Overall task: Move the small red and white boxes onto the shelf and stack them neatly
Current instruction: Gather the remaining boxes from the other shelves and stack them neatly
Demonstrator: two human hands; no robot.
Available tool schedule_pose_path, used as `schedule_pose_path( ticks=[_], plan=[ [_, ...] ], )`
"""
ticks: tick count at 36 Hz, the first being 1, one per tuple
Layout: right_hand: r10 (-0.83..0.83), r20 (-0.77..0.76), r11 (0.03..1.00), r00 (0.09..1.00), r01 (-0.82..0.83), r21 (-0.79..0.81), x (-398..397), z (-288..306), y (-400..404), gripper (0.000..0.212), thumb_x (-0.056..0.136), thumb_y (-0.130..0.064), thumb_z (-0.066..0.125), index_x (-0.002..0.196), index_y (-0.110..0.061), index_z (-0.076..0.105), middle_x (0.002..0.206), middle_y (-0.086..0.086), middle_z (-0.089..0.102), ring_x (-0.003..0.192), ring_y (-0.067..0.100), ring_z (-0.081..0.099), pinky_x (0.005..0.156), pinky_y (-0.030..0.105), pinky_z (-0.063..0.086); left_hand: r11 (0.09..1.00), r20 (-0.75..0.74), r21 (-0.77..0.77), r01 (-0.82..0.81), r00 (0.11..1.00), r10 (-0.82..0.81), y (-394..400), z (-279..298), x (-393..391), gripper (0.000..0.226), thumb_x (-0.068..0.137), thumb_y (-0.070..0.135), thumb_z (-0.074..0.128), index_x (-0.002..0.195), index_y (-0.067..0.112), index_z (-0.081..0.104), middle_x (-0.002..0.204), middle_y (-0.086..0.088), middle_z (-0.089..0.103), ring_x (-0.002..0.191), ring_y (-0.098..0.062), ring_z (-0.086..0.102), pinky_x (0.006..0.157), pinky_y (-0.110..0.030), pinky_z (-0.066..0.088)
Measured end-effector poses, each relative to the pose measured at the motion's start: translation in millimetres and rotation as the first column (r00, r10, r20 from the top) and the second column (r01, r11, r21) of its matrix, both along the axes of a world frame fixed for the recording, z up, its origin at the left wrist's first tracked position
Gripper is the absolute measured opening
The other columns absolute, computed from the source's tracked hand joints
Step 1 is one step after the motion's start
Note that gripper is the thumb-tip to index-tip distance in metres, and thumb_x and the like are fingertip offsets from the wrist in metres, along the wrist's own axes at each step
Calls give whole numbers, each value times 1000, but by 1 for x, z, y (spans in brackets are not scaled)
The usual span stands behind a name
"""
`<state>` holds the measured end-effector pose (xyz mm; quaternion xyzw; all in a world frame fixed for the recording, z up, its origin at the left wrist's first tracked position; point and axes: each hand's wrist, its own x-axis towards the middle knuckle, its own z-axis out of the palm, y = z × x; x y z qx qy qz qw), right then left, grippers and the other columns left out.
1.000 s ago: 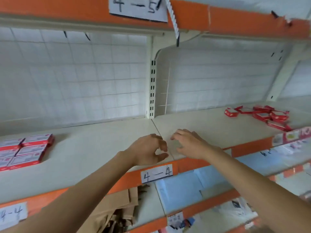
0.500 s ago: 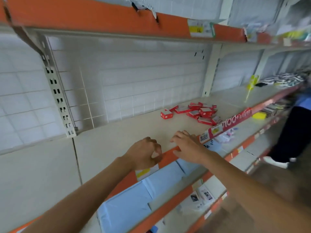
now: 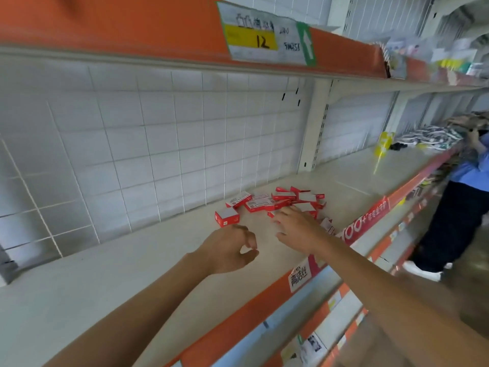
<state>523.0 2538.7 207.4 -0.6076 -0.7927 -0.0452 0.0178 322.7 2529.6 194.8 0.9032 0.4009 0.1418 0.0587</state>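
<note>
The small red and white cardboard boxes [image 3: 275, 201] lie in a loose, unsorted heap on the cream metal shelf [image 3: 111, 282], toward the back half of the deck, near the white wire-grid back panel [image 3: 158, 144]. The boxes are flat oblongs; within the heap their long axes point in several directions, with most running roughly left to right along the shelf and some tilted across their neighbours. One separate red and white box [image 3: 227, 218] sits apart at the left edge of the heap, white face up. My right hand [image 3: 299, 229] is at the near side of the heap, fingers extended and spread, fingertips touching or just short of the nearest boxes; I cannot tell which. It grips nothing. My left hand [image 3: 227, 250] hovers over bare shelf, near the separate box but apart from it, fingers loosely curled with thumb and forefinger close together and nothing between them. My right hand hides the front boxes of the heap, and one box shows only partly just beyond my right wrist. The print on the boxes is too small to read. The orange front rail [image 3: 238, 321] carries a white paper label [image 3: 300, 275] with blurred characters. At the far right a person in a blue top [image 3: 471, 176] stands cut off by the frame edge.
</note>
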Motion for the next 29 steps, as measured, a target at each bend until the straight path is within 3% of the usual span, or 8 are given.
schedule_pose_path(
  ticks=[8,13,16,18,20,25,29],
  plan=[
    [6,51,999,999,-8,33,23,5,61,48,94,-24,46,140,-16,37,148,3,33,138,21,25,111,43,22,995,4,-13,-97,995,97,20,3,19,24,93,35,52,108,21,66,109,5,63,100,-10,56,83,-21,43],
    [65,83,998,994,-66,8,33,-1,94,52,89,-8,53,140,-16,41,146,6,38,138,22,29,112,42,26,985,-26,-11,-169,985,169,20,5,26,24,94,33,52,107,19,66,108,4,64,97,-10,57,77,-19,40],
    [108,70,994,992,-108,1,37,-3,108,37,89,-11,54,126,-16,55,124,5,56,114,22,52,93,35,46,971,-11,-16,-237,971,237,16,6,29,24,93,32,53,106,18,67,107,4,65,94,-10,58,79,-22,44],
    [133,62,991,989,-134,6,39,-2,112,26,91,-16,56,116,-17,60,106,3,62,93,19,59,75,29,48,960,-7,-25,-279,960,279,11,4,31,23,93,31,54,105,17,68,106,4,66,93,-10,58,80,-23,46],
    [173,81,983,982,-177,48,40,-1,112,20,92,-18,55,111,-15,61,98,3,64,85,18,60,72,28,49,947,-9,-38,-319,948,319,5,1,34,21,92,30,54,103,17,68,105,4,66,92,-11,59,81,-27,48],
    [393,-71,917,917,-385,108,28,-8,111,29,96,-18,48,125,-15,52,119,5,59,104,22,56,79,31,47,902,51,-51,-430,900,432,-17,-3,37,17,90,27,56,94,17,69,96,0,67,87,-13,61,78,-31,50],
    [566,-186,822,803,-568,51,-5,-3,85,26,99,-21,42,120,-9,52,121,5,55,113,24,49,88,36,41,852,73,-75,-518,849,523,-46,-4,28,15,89,25,59,90,17,70,92,-2,67,84,-14,62,78,-32,50]
  ],
)
